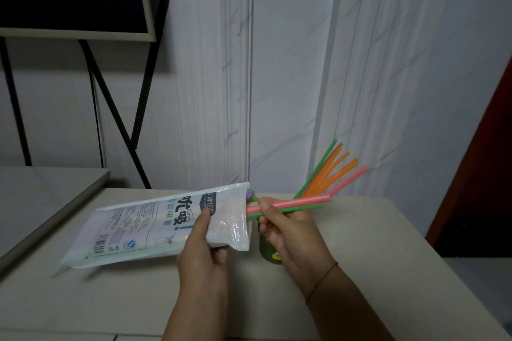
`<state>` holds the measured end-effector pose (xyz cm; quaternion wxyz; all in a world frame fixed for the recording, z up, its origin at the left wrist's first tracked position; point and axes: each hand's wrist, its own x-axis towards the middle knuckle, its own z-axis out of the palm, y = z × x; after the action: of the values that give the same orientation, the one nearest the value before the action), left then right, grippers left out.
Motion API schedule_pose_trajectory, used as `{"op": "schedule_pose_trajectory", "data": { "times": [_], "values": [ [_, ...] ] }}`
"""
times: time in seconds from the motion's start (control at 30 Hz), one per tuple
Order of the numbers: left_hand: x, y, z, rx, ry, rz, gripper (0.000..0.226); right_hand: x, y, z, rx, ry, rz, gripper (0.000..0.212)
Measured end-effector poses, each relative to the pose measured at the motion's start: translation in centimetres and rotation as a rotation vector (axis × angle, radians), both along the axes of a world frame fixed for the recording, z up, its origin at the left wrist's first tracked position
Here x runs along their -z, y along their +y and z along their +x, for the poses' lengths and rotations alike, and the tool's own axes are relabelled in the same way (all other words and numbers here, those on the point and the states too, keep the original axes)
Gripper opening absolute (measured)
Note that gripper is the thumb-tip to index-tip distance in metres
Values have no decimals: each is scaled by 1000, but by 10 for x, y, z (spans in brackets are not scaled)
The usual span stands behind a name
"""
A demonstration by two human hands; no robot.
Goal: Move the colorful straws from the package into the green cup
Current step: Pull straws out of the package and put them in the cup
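Observation:
My left hand (203, 250) grips the white plastic straw package (155, 225) near its open right end and holds it above the table. My right hand (288, 232) pinches a pink straw (299, 202) and a green straw (302, 208) that stick partway out of the package mouth. More straw tips (250, 195) show inside the opening. The green cup (267, 253) stands on the table behind my right hand, mostly hidden by it. Several green, orange and pink straws (331, 171) fan up and to the right from the cup.
The beige table (110, 302) holds a grey raised board (41, 202) at its left. A dark-screened panel on a black metal stand (116, 119) is at the back left. A pale wall lies behind, and a dark red door (487, 174) is at the right.

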<state>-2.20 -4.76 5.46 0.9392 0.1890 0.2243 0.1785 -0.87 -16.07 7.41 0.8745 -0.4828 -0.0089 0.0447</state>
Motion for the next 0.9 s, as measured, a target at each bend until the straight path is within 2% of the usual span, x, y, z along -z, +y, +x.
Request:
{"op": "schedule_pose_trajectory", "data": {
  "times": [0.1,0.2,0.4,0.5,0.63,0.73,0.9],
  "values": [
    [0,6,0,-17,6,-16,27,-2,-16,6,96,17,-37,6],
    [-1,12,1,-51,7,-16,41,-4,-32,10,143,33,31,6],
    [1,-4,-1,5,32,31,30,-1,-12,4,27,2,-2,8],
    [0,-11,-1,8,35,35,35,2,-4,3,24,-23,-38,9],
    [1,-3,-1,-23,47,33,30,-1,-23,10,128,-20,-55,9],
    [0,8,0,-69,47,35,41,-3,-47,16,217,-15,-47,9],
    [0,13,0,-87,44,56,46,-2,-76,20,362,-19,-165,12]
  ]
}}
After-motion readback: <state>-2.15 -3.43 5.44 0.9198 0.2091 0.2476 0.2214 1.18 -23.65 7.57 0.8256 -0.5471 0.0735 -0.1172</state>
